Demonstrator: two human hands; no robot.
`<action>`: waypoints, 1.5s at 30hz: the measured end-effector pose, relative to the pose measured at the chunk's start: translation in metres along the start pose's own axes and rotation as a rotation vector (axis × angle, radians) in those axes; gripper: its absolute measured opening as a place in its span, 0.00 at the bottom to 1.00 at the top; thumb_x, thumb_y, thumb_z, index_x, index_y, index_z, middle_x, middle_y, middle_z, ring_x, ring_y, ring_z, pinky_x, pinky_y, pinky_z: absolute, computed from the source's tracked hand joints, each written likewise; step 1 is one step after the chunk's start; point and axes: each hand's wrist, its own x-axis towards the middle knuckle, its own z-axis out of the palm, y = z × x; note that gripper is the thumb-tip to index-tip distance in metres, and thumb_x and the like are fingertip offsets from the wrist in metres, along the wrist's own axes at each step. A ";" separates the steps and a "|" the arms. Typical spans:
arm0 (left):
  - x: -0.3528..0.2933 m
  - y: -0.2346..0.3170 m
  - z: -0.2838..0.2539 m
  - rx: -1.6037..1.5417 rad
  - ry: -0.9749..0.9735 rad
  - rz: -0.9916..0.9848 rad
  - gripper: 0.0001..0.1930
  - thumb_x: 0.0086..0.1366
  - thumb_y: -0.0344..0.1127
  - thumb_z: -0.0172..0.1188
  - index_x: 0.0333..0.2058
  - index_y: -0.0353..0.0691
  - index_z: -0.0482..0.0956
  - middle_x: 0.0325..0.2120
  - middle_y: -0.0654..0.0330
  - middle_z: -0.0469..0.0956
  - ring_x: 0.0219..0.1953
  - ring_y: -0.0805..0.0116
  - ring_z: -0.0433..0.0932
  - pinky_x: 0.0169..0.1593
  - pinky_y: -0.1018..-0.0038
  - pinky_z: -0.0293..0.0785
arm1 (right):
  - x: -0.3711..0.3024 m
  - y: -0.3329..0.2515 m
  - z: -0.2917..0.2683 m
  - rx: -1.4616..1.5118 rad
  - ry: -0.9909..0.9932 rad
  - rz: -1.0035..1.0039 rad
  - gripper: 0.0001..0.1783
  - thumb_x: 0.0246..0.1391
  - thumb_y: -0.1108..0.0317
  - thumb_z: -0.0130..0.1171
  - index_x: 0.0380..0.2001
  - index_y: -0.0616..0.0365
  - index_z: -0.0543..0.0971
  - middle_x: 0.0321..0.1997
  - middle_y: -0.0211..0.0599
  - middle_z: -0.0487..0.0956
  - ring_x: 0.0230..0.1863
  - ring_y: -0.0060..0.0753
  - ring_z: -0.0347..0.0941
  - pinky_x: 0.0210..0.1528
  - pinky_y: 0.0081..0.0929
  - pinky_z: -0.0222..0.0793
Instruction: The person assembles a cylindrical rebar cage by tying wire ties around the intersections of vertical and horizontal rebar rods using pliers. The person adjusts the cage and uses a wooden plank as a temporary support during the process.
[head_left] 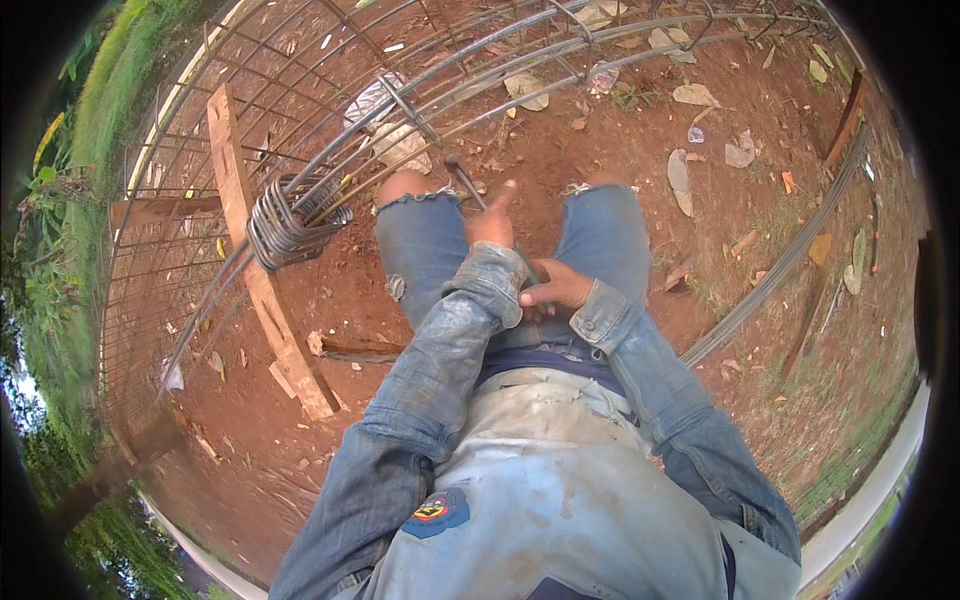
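We are looking down on red-brown soil (pixel 590 140), which is spreading under everything. Ahead and to the left, we are noting steel bars (pixel 450 64) with a wire grid (pixel 150 290) beyond them; the bars' long axis is running from lower left to upper right, passing in front of the knees. A wooden plank (pixel 272 300) is lying under the bars at the left, crossing their line. We are seeing the denim trouser legs (pixel 610 235) parting, with the hands between and just nearer than the knees. A bundle of bent steel hoops (pixel 285 225) is sitting around the bars, left of the left knee.

We are recording the left hand (pixel 492 222) as farther forward and nearer to bars and hoops; its fingers are closing round a slim tool (pixel 467 185), index finger extending forward. The right hand (pixel 560 287) is resting close behind, beside the left cuff (pixel 487 283); its fingers are curling, but we are not able to tell whether they are gripping.

We are finding the tool's dark head ahead of the left hand, its shaft slanting forward-left, pointing toward the bars and standing apart from them.
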 end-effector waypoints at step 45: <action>-0.006 0.196 -0.081 1.151 0.004 1.059 0.49 0.36 0.45 0.75 0.55 0.33 0.58 0.45 0.44 0.72 0.48 0.53 0.72 0.52 0.66 0.68 | -0.035 0.020 0.012 0.455 0.560 -0.062 0.34 0.56 0.71 0.47 0.63 0.41 0.48 0.26 0.36 0.69 0.20 0.29 0.68 0.19 0.30 0.68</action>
